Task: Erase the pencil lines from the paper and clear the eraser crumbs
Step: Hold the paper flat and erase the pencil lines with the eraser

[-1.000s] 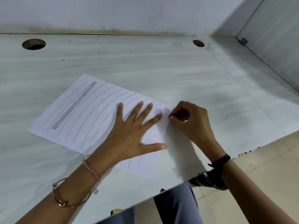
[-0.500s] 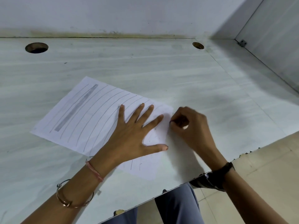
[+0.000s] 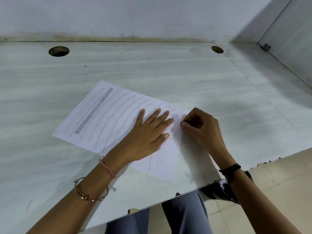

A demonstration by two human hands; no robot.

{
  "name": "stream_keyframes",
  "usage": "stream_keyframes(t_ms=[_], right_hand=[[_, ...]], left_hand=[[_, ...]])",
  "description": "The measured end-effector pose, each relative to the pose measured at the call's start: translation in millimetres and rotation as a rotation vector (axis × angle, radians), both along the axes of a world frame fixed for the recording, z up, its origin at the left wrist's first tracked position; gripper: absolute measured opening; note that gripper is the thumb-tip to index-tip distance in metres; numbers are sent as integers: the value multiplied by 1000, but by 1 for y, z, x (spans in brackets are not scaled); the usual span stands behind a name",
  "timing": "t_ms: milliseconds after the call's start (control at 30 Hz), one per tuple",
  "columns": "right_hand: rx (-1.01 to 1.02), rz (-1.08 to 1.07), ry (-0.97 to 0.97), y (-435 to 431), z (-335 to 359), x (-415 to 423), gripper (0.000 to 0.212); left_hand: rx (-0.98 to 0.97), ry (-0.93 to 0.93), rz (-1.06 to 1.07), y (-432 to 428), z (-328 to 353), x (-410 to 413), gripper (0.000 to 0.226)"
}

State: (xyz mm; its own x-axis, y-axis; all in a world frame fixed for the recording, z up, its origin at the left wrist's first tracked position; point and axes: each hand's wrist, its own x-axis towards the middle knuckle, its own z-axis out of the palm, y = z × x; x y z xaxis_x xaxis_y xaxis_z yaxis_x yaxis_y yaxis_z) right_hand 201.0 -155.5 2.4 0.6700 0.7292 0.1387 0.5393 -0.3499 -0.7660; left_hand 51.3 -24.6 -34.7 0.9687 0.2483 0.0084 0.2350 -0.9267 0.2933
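- The pale desk [image 3: 168, 73] has two round holes [image 3: 59, 51] along its back edge.
- The paper [image 3: 108, 119] lies flat and askew on the desk, its nearest corner close to the front edge.
- The left hand [image 3: 146, 137] presses flat on the paper's right half, fingers straight and spread.
- The right hand [image 3: 200, 129] sits at the paper's right edge, just beside the left fingertips, with its fingers curled tight round the eraser.
- Curved pencil lines [image 3: 118, 114] and a grey shaded bar [image 3: 93, 112] cover the paper's left part.
- Of the eraser [image 3: 182, 122] only a dark tip shows, touching the paper.
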Motion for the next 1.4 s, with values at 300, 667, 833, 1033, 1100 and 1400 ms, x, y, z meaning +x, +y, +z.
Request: stream_keyframes(t_ms=[300, 667, 833, 1033, 1100, 1400], right_hand=[[147, -7, -5, -6, -5, -22, 16], [31, 476, -35, -22, 1, -79, 13], [8, 479, -20, -19, 5, -72, 13], [-52, 606, -3, -23, 9, -78, 13], [-6, 525, -42, -17, 7, -69, 13], [-3, 520, -79, -13, 7, -65, 12]], left_hand=[[-4, 64, 158, -9, 4, -53, 64], [153, -21, 173, -10, -11, -56, 58], [175, -15, 176, -8, -12, -56, 61], [189, -32, 171, -9, -11, -55, 61], [196, -24, 173, -8, -11, -55, 63], [223, -35, 165, -7, -14, -55, 61]])
